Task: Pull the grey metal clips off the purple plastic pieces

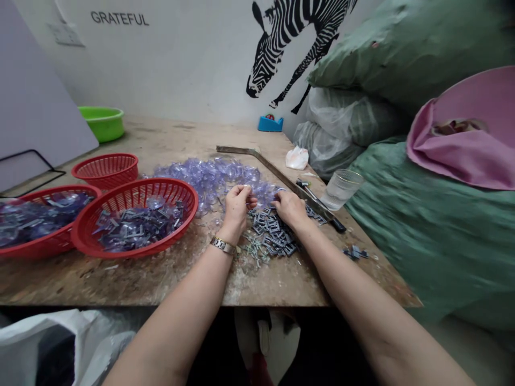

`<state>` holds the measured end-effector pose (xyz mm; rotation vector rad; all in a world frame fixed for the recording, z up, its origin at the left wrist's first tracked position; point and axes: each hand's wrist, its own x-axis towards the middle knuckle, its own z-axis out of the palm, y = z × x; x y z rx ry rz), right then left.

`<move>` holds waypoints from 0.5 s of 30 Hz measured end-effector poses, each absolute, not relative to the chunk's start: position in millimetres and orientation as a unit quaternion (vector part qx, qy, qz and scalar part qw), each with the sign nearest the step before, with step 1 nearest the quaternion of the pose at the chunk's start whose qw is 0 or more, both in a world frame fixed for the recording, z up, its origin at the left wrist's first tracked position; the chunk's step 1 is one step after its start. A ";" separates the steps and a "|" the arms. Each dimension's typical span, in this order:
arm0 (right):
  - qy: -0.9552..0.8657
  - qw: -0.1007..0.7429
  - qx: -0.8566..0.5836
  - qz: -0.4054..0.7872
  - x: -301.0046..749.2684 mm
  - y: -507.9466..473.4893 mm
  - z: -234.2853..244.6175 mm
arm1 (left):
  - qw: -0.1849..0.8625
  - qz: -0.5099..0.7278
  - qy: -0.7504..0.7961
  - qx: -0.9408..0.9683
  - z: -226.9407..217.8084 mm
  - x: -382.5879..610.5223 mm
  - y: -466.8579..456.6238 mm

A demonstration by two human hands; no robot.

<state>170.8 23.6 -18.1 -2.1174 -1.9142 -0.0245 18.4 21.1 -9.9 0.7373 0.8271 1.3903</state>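
Note:
My left hand (238,206) is closed, thumb and fingers pinched together; whatever they hold is too small to make out. Close to its right, my right hand (291,207) has its fingers curled at the edge of the pile of clear, purple-tinted plastic pieces (209,174), which look like suction cups. What lies between those fingers is hidden. Just below both hands is a heap of small grey plastic clips (277,233), with thin pale green bits (254,249) beside it. A red basket (134,249) left of my left hand holds clear pieces mixed with grey parts.
Another filled red basket (48,244) and a third red basket (105,170) stand at left, a green basin (105,124) behind. A bent metal bar (281,176) crosses beyond my right hand, near a glass (341,188). Green sacks (434,225) crowd the table's right edge.

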 end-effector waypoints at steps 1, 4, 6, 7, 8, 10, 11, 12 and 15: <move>-0.665 0.143 -0.733 -0.008 170.4 23.7 -19.0 | 0.628 0.610 0.362 0.319 -9.8 17.5 21.9; -0.672 0.154 -0.724 -0.014 173.5 22.0 -22.9 | 0.624 0.617 0.366 0.310 -10.0 15.5 23.8; -0.682 0.165 -0.712 -0.014 177.5 19.1 -25.8 | 0.624 0.619 0.367 0.306 -10.6 15.2 24.6; -0.689 0.170 -0.704 -0.012 179.5 17.1 -27.0 | 0.624 0.619 0.366 0.306 -11.2 15.3 25.0; -0.698 0.174 -0.695 -0.012 181.2 14.9 -27.9 | 0.625 0.618 0.364 0.307 -11.7 15.6 25.2; -0.718 0.179 -0.672 -0.014 183.9 9.5 -28.9 | 0.626 0.619 0.361 0.309 -12.6 16.0 25.5; -0.728 0.182 -0.661 -0.015 184.8 6.6 -28.9 | 0.626 0.619 0.361 0.310 -12.9 16.2 25.5; -0.736 0.186 -0.651 -0.017 185.4 3.5 -28.9 | 0.625 0.618 0.362 0.309 -13.1 16.2 25.5; -0.752 0.194 -0.630 -0.021 186.4 -5.2 -28.7 | 0.625 0.617 0.369 0.305 -12.8 16.0 25.1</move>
